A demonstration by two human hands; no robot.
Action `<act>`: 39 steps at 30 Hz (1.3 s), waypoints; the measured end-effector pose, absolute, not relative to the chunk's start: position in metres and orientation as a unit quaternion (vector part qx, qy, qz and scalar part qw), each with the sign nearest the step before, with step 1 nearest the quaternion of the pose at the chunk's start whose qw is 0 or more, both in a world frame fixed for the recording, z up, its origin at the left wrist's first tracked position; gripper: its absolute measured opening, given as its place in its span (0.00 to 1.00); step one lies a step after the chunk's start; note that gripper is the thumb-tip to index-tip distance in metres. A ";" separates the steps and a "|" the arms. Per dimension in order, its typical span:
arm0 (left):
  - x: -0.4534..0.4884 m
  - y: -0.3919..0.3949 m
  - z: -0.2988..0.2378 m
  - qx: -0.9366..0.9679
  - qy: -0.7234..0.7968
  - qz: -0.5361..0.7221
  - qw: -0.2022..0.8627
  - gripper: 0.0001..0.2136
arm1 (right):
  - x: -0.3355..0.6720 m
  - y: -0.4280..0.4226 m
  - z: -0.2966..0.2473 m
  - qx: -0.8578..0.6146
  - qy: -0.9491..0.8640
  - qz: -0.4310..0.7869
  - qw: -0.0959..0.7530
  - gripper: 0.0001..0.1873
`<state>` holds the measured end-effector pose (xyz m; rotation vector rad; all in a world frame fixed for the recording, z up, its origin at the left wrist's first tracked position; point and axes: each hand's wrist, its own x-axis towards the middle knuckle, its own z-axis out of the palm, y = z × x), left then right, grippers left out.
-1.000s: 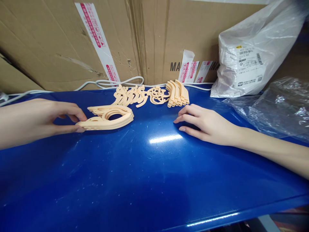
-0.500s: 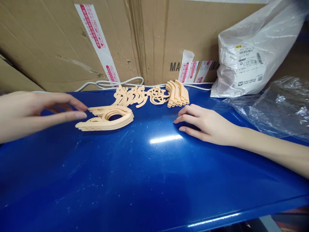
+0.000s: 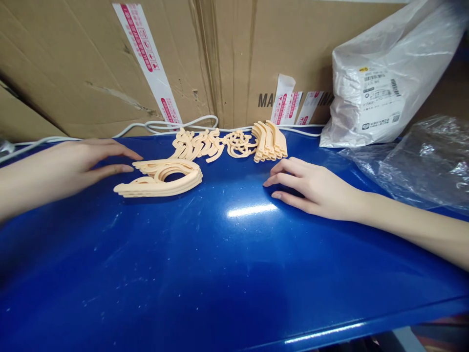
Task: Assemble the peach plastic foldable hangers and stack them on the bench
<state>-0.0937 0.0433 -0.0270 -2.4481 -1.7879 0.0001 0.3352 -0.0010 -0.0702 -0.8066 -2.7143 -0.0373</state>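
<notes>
A flat stack of peach-coloured curved plastic pieces (image 3: 161, 179) lies on the blue table (image 3: 227, 274) left of centre. My left hand (image 3: 76, 166) rests just left of that stack, fingers stretched out and apart, holding nothing; its fingertips are close to the stack's upper edge. My right hand (image 3: 311, 188) lies palm down on the table to the right, fingers loosely extended, empty. Behind them sit a tangle of loose peach pieces (image 3: 212, 144) and a tidy upright row of the same pieces (image 3: 270, 142).
Large cardboard boxes (image 3: 234, 58) with red-printed tape stand along the back. A white cable (image 3: 164, 127) runs at their foot. A white plastic bag with a label (image 3: 381, 83) and a clear crumpled bag (image 3: 421, 166) lie at the right.
My left hand has let go of the flat stack's left end, opened and drawn slightly up and back. The stack stays put. My right hand has not moved.
</notes>
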 end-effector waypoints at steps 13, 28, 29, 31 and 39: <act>-0.095 0.046 -0.029 -0.834 -0.552 0.016 0.019 0.48 | 0.335 -0.001 -0.070 -0.283 -0.946 -0.006 0.160 0.14; -0.091 0.045 -0.030 -0.826 -0.563 0.009 0.030 0.49 | 0.335 -0.001 -0.070 -0.283 -0.946 -0.008 0.159 0.14; -0.090 0.045 -0.030 -0.824 -0.565 0.008 0.028 0.49 | 0.335 -0.001 -0.070 -0.283 -0.946 -0.008 0.160 0.14; -0.093 0.046 -0.030 -0.827 -0.562 0.017 0.016 0.48 | 0.335 -0.001 -0.070 -0.283 -0.946 -0.010 0.159 0.14; -0.108 0.052 -0.030 -0.831 -0.554 0.028 0.037 0.44 | 0.336 -0.001 -0.071 -0.282 -0.947 -0.013 0.153 0.14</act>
